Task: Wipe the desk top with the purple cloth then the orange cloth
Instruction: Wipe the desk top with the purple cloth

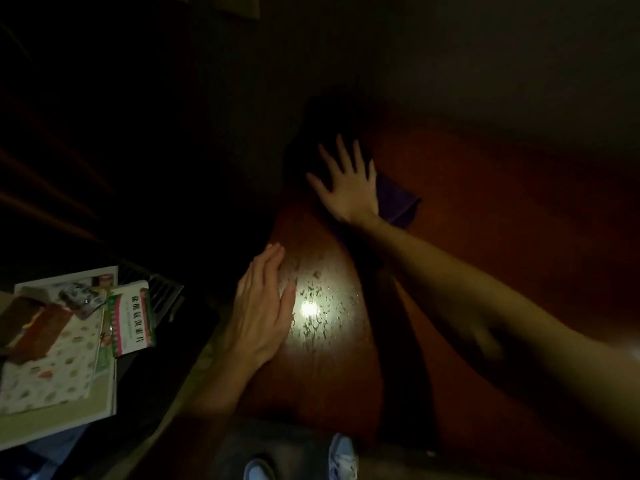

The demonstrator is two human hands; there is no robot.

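The scene is dim. A reddish-brown wooden desk top point(485, 237) fills the middle and right. My right hand point(346, 181) lies flat with fingers spread, pressing on the purple cloth point(396, 199) near the desk's far left part; only a corner of the cloth shows beside the hand. My left hand point(263, 306) rests flat with straight fingers at the desk's left edge, beside a bright light reflection point(309, 309) with streaky wet marks. No orange cloth is visible.
To the left, lower down, lies a pile of papers and booklets point(59, 358) with a green-and-pink medicine box point(131, 318) on top. Two light shoes point(341, 455) show at the bottom by the desk's near edge. The background is dark.
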